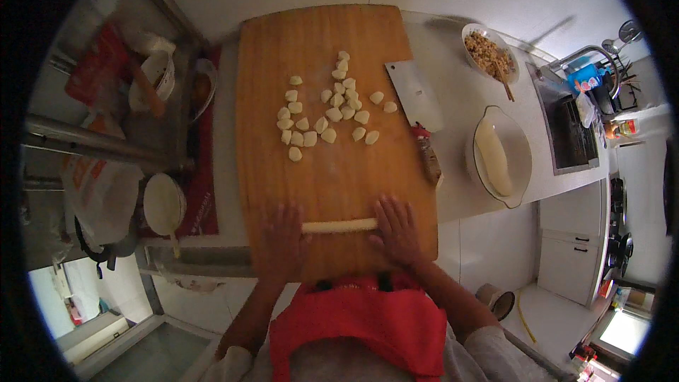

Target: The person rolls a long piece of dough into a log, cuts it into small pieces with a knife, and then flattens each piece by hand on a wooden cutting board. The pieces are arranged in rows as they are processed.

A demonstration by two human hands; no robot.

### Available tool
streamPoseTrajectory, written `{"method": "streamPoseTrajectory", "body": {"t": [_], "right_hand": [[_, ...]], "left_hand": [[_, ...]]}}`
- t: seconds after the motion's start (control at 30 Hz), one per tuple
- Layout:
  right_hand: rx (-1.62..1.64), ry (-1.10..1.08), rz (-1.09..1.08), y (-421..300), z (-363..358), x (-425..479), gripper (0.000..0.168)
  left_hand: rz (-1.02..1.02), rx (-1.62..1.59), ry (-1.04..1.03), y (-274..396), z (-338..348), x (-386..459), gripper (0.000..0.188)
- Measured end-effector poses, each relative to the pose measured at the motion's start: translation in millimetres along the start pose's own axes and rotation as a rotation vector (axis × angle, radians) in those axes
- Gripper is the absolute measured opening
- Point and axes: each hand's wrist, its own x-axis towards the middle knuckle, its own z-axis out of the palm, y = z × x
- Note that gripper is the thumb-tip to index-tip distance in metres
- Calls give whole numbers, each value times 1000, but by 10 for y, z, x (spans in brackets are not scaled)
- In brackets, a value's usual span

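A rope of pale dough [339,225] lies crosswise near the front edge of a wooden board [329,183]. My left hand [285,236] rests flat over its left end, slightly blurred. At the other end, my right hand [397,229] lies palm down with its fingers spread. Both palms hide the rope's ends. Farther up the board, several small cut dough pieces [338,101] are scattered, some touching one another. A cleaver [416,96] lies along the board's right edge, its handle pointing toward me.
Right of the board stand a glass bowl [522,164] holding a long dough piece [493,159] and a bowl of minced filling [485,53] with chopsticks [505,85]. Beyond them is a sink [570,138] with a faucet. A metal-framed rack [106,143] with bowls and bags stands left.
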Motion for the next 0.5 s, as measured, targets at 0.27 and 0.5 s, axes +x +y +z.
{"method": "streamPoseTrajectory", "body": {"t": [0.27,0.5], "right_hand": [[-218,130,153,-15,-155,572,67],[-54,157,-2,-12,-12,829,65]], "left_hand": [[-191,5,230,-6,43,421,70],[-104,-12,228,-129,49,826,69]]}}
